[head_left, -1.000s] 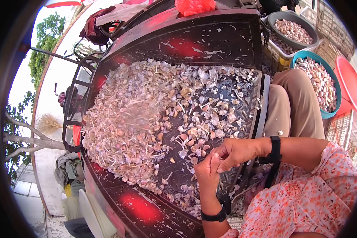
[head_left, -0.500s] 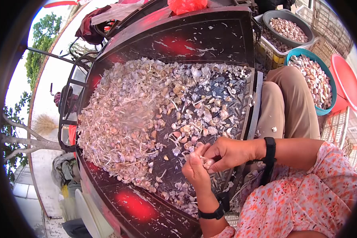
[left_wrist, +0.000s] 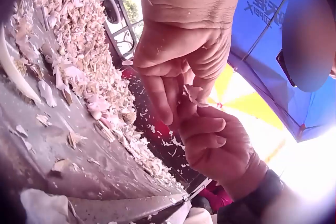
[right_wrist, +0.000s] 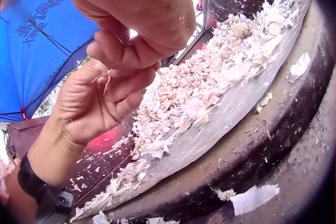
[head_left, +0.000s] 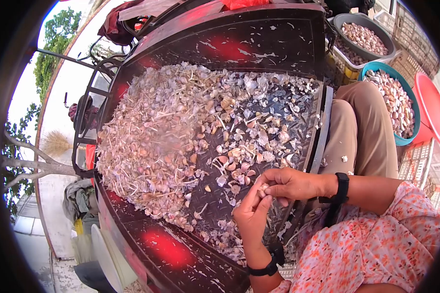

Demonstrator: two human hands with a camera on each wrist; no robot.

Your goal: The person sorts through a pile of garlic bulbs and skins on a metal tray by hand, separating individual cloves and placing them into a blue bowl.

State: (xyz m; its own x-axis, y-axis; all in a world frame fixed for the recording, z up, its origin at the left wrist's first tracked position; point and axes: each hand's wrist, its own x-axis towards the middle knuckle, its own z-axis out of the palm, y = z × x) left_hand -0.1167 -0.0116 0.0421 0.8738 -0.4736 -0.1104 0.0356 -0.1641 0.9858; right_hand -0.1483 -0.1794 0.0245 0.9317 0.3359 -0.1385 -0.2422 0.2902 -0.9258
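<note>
In the head view my two hands meet over the near edge of a dark metal cart bed. Between their fingertips is a small pale garlic clove (head_left: 263,190). My left hand (head_left: 251,215) holds it between thumb and fingers from below, and my right hand (head_left: 293,184) pinches it from above with thumb and curled forefinger. A piece of papery skin (left_wrist: 195,94) sticks out between the fingers in the left wrist view. Beside the hands, loose cloves and skins (head_left: 237,168) lie on the bed, with a large heap of garlic peelings (head_left: 151,132) behind them.
Raised side walls (head_left: 259,44) enclose the cart bed. By the knees (head_left: 362,127) stand a teal basin of garlic cloves (head_left: 393,105), a grey basin of cloves (head_left: 364,39) and a red bucket (head_left: 432,105). A blue umbrella (right_wrist: 42,40) is overhead.
The hands were pressed together with their contents hidden, then parted a little; the pale clove now shows between the fingertips. The left forefinger has straightened. The head view has shifted slightly.
</note>
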